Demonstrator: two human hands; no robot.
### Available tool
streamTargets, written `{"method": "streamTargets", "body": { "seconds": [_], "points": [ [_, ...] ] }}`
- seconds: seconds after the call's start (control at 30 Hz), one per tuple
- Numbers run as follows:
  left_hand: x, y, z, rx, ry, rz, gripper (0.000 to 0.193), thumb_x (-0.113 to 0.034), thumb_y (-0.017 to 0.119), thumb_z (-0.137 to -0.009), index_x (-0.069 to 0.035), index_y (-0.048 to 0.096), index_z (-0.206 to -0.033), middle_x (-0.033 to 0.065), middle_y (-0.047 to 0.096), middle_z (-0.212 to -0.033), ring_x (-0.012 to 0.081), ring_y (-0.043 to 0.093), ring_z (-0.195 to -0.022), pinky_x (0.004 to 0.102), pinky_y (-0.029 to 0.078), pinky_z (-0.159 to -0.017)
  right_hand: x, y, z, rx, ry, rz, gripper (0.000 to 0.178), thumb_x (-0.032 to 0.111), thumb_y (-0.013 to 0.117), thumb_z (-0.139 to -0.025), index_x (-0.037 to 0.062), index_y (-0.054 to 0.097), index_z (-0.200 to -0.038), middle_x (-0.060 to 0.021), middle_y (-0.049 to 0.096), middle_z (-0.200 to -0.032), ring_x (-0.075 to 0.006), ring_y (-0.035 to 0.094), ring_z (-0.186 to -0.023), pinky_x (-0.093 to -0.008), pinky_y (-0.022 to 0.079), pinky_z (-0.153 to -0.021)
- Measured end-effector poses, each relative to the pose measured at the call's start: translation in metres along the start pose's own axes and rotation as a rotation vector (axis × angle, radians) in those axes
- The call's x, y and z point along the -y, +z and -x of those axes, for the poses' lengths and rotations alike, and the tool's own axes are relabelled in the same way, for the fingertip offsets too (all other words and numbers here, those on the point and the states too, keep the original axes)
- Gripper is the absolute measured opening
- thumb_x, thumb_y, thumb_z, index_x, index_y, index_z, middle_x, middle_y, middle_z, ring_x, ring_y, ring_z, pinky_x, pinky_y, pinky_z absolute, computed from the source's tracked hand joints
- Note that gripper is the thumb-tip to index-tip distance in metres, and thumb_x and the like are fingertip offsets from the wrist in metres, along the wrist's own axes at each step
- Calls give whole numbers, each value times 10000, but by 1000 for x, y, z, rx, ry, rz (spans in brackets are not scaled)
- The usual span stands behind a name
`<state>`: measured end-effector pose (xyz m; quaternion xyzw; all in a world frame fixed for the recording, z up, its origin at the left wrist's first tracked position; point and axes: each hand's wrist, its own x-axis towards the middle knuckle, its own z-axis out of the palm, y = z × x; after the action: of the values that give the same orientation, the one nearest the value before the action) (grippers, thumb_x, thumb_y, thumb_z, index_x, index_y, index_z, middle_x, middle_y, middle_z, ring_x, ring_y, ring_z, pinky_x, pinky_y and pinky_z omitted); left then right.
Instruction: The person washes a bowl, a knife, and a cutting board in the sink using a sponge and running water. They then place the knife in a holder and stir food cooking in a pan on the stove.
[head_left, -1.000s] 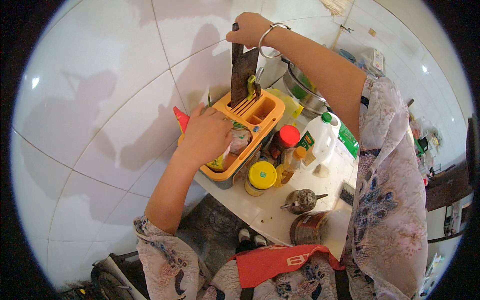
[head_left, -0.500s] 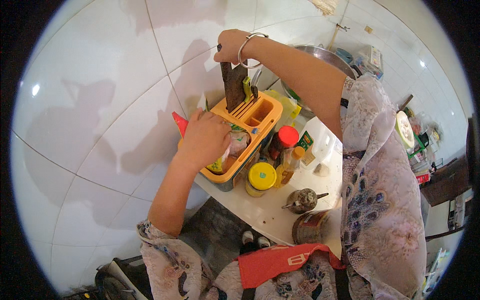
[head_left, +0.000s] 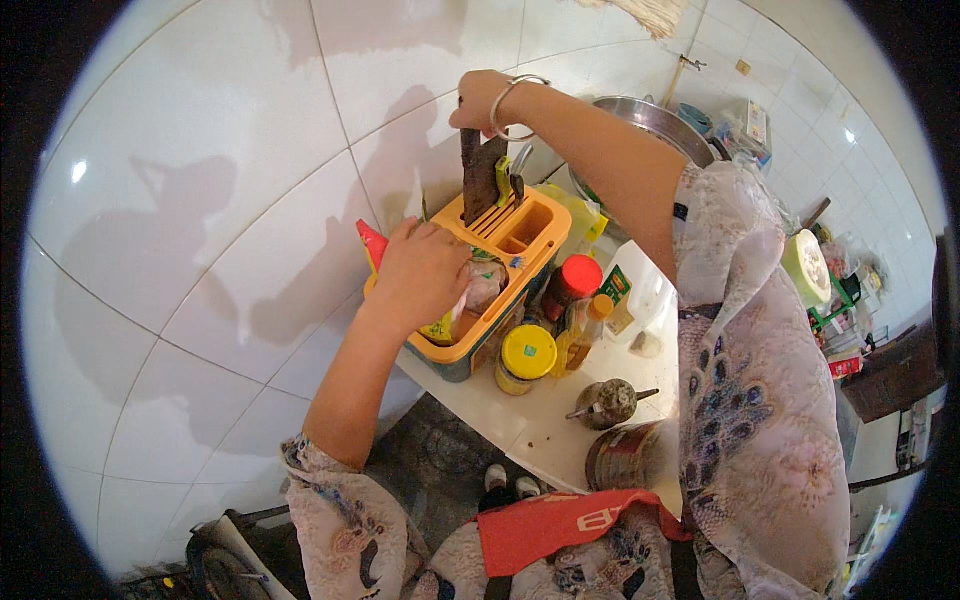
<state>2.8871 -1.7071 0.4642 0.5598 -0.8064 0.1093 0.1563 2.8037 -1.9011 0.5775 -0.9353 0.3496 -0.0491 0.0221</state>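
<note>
My right hand [head_left: 484,98] is closed around the handle of a dark cleaver [head_left: 484,178]. The blade hangs upright, its lower end at the slots of an orange-topped storage caddy [head_left: 552,232]. Beside the blade, a yellow-green handle [head_left: 503,182] and a dark handle stick up from the same slots. My left hand [head_left: 424,272] is bent over the caddy's near-left part, among plastic packets; its fingertips are hidden. A red packet [head_left: 372,243] shows to its left, and a clear bag [head_left: 486,284] lies in the compartment to its right.
Right of the caddy stand a red-lidded jar [head_left: 578,276], a yellow-lidded jar [head_left: 528,352], an orange-capped bottle [head_left: 598,308] and a white jug [head_left: 640,285]. A small dark pot [head_left: 606,403] is nearer. Behind my right arm sits a large metal pan [head_left: 640,108]. White tiled wall [head_left: 230,270] borders the left.
The view has shifted slightly. My right hand and the cleaver appear a little lower against the caddy. My left hand keeps its place over the packets.
</note>
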Motion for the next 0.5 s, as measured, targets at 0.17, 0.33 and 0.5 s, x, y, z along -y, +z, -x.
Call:
{"method": "streamTargets", "body": {
  "seconds": [0.17, 0.33, 0.5],
  "points": [
    [0, -2, -2, 36, -11, 40, 232, -243, 542, -796, -68, 653, -900, 109, 623, -913, 264, 555, -942, 404, 360, -899, -3, -11, -3, 53, -17, 41, 357, 291, 546, -721, -2, 612, -530, -116, 590, -508, -203, 589, -470, -322, 490, -528],
    [-6, -29, -23, 149, -268, 270, 331, -312, 515, -841, -17, 598, -967, 169, 623, -934, 343, 584, -881, 419, 426, -823, -18, -4, 13, 96, 50, -174, 396, 345, 580, -737, -28, 628, -615, -128, 607, -552, -198, 590, -473, -322, 490, -485],
    [31, -17, -69, 38, -455, 550, 436, -298, 505, -868, 6, 476, -1179, 224, 614, -955, 339, 613, -839, 407, 452, -785, -22, 3, 26, 76, 50, -279, 505, 436, 530, -790, -43, 616, -653, -130, 607, -557, -217, 604, -501, -334, 497, -502]
  ]
}}
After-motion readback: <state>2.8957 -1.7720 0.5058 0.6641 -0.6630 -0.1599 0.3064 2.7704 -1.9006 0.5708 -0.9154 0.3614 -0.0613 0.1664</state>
